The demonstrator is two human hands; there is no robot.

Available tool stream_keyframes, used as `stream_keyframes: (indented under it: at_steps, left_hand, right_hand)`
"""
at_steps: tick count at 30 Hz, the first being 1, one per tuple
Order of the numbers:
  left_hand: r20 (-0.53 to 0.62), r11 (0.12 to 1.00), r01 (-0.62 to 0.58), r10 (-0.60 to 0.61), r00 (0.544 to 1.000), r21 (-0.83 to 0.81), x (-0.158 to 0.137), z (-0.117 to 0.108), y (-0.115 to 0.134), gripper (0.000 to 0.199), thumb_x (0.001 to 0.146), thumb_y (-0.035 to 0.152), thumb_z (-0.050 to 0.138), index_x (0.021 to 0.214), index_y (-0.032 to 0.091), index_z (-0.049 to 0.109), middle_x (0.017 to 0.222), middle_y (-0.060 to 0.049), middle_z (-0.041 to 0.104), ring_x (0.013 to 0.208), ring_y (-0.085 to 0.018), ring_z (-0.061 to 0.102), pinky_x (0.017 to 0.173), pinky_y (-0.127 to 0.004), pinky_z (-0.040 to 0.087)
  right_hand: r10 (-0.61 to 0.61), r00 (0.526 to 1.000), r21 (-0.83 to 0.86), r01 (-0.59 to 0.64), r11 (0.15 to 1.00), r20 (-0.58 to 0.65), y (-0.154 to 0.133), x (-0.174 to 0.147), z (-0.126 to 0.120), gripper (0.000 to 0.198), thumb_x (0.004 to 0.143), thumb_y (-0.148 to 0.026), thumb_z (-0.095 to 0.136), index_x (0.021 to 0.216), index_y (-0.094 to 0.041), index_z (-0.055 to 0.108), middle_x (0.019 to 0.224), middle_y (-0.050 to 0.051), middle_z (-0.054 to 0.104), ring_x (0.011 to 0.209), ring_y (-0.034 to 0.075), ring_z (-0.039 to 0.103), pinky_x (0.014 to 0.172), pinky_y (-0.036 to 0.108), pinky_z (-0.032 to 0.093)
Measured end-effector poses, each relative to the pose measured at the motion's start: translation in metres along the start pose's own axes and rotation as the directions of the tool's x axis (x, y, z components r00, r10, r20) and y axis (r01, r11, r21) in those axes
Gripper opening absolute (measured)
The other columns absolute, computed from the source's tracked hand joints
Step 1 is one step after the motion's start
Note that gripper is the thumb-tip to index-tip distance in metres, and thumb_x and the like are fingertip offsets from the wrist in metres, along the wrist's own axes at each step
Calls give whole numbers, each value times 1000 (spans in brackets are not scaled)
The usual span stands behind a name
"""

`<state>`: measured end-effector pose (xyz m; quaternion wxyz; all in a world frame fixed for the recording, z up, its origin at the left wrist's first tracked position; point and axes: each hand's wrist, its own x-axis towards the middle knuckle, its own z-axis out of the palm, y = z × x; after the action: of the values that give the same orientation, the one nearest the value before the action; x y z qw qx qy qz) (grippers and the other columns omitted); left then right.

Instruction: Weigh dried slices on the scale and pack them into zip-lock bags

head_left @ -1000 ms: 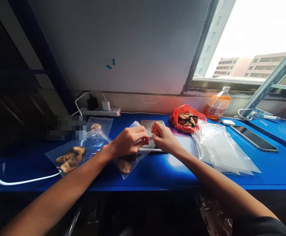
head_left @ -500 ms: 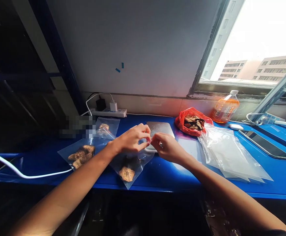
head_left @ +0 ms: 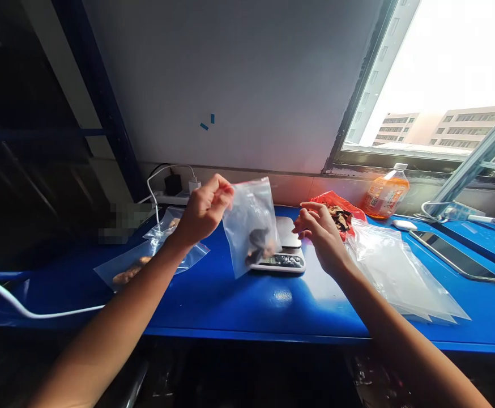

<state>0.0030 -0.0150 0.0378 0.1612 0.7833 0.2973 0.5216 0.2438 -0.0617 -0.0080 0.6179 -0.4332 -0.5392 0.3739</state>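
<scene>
The left hand (head_left: pixel 205 207) lifts a small clear bag (head_left: pixel 251 226) over the blue tabletop (head_left: pixel 230 300), its grip pinching the top corner so the dark pieces hang low. The right hand (head_left: pixel 321 235) waits open beside the scale (head_left: pixel 285 255)

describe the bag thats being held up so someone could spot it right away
On the blue table under the window, a small kitchen scale sits mid-table. Just in front of it, the left hand pinches a clear zip bag by its top corner. Unlike the bags lying flat nearby, it hangs in the air, dark pieces at its bottom.
</scene>
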Motion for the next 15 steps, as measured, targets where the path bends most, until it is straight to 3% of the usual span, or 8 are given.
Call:
stream_keyframes:
  at_steps: [2, 4, 6, 8, 11, 15]
  left_hand:
    - [-195, 989, -121, 103, 975, -83, 17, 7, 9, 22, 93, 39, 50, 79, 22, 46, 61, 4, 47, 51, -9, 42, 48, -23, 34]
    - [-322, 967, -202, 144, 936, -153, 34, 18, 19, 24, 93, 39, 51, 79, 22, 44, 60, 5, 46, 49, -8, 41, 46, -22, 33]
    - [-357, 950, -216, 125, 926, -227, 48, 29, 28, 27, 92, 43, 53, 78, 22, 44, 61, 5, 45, 49, -8, 44, 45, -21, 34]
    - [-328, 938, -186, 84, 941, -293, 54, 40, 36, 29, 92, 46, 53, 78, 22, 45, 63, 4, 45, 51, -8, 49, 46, -20, 36]
    - [-261, 929, -135, 43, 964, -345, 53, 49, 48, 27, 93, 44, 50, 79, 21, 45, 68, 2, 49, 57, -9, 55, 47, -19, 40]
    - [-243, 925, -137, 50, 969, -355, 47, 49, 59, 23, 95, 41, 44, 83, 21, 43, 76, 1, 52, 66, -11, 59, 50, -19, 44]
  right_hand:
    - [96, 995, 99, -99, 990, 28, 5, -5, 0, 44, 79, -57, 59, 107, -24, 47, 85, 0, 58, 72, 14, 58, 60, 26, 44]
    - [169, 967, 206, -207, 956, 189, 8, -13, 3, 49, 79, -60, 58, 112, -25, 46, 93, 2, 61, 77, 16, 62, 63, 28, 47]
    - [189, 909, 269, -300, 915, 371, 7, -21, 9, 55, 79, -63, 58, 118, -26, 45, 102, 6, 63, 87, 19, 64, 68, 31, 50]
    - [182, 870, 313, -350, 883, 459, 2, -26, 15, 58, 80, -66, 54, 121, -27, 45, 111, 8, 63, 98, 22, 64, 75, 35, 52]
    - [183, 885, 398, -366, 841, 427, -6, -28, 19, 57, 83, -69, 47, 120, -26, 48, 116, 9, 63, 105, 23, 63, 83, 38, 53]
    - [290, 909, 438, -401, 804, 300, -8, -30, 14, 45, 85, -58, 51, 118, -27, 50, 115, 8, 64, 101, 22, 66, 78, 35, 55]
